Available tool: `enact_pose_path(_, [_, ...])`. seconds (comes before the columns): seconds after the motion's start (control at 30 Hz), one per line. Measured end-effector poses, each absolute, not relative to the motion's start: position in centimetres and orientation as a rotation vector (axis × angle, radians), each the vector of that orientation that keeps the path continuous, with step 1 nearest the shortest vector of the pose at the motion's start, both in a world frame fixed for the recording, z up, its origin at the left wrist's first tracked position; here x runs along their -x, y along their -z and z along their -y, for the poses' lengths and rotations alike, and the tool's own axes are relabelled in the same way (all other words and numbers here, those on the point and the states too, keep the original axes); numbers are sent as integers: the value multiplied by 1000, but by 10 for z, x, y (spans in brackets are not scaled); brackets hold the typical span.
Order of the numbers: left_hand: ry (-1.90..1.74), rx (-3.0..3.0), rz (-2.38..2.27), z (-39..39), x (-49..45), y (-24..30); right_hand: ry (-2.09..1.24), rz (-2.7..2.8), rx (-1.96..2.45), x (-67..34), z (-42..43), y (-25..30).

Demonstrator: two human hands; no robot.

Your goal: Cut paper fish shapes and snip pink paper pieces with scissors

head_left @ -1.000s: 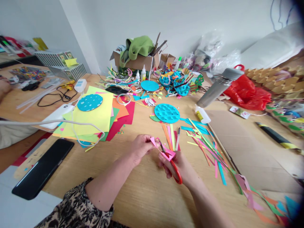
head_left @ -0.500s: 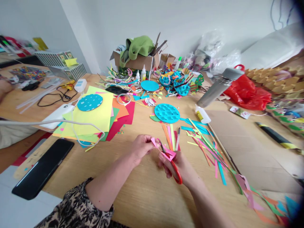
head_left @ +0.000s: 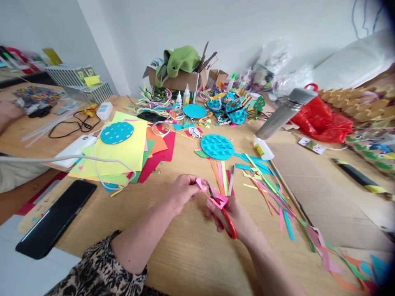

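Observation:
My left hand (head_left: 182,192) pinches a small pink paper piece (head_left: 204,187) just above the wooden table (head_left: 185,255). My right hand (head_left: 232,216) grips red-handled scissors (head_left: 226,220), whose blades reach into the pink paper. A second bit of pink paper (head_left: 220,200) lies over the scissors near my fingers. Just beyond my hands lie coloured paper strips (head_left: 262,187) and a pen (head_left: 231,180). A blue woven paper disc (head_left: 217,146) sits a little farther back.
A stack of coloured sheets (head_left: 129,154) with another blue disc (head_left: 116,132) lies at the left, a black phone (head_left: 55,218) near the front left edge. A glue bottle (head_left: 263,148), a steel flask (head_left: 285,112), a red bag (head_left: 321,121) and cardboard (head_left: 321,193) stand at the right. Another person's hand (head_left: 8,114) shows far left.
My hands, the scissors and the pink paper have stayed put. The other person's hand at the far left edge has shifted slightly.

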State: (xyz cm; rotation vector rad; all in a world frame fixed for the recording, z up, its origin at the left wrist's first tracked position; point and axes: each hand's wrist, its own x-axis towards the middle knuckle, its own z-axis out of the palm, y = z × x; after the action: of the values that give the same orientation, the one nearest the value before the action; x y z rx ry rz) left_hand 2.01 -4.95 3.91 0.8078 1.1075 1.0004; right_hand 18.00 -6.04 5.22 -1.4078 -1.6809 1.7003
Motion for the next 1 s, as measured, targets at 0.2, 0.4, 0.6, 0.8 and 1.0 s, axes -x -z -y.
enact_pose_path(0.2, [-999,-793,-1147,49,-22,-39,-1682,1720,1417,-182,60,-47])
enact_pose_path(0.4, [-963,-827,-1206,43,-3,-42,-1644,1733,1398,-185,59,-39])
enact_pose_path(0.6, [-791,-1154,-1552,34,29,-42,-1565,1625,1488,-183,56,-38])
enact_pose_path(0.8, [-546,-1465,-1821,33,35,-41,-1563,1636,1515,-184,55,-43])
enact_pose_path(1.0, [-525,-1535,-1848,33,33,-39,-1549,1654,1518,-185,56,-44])
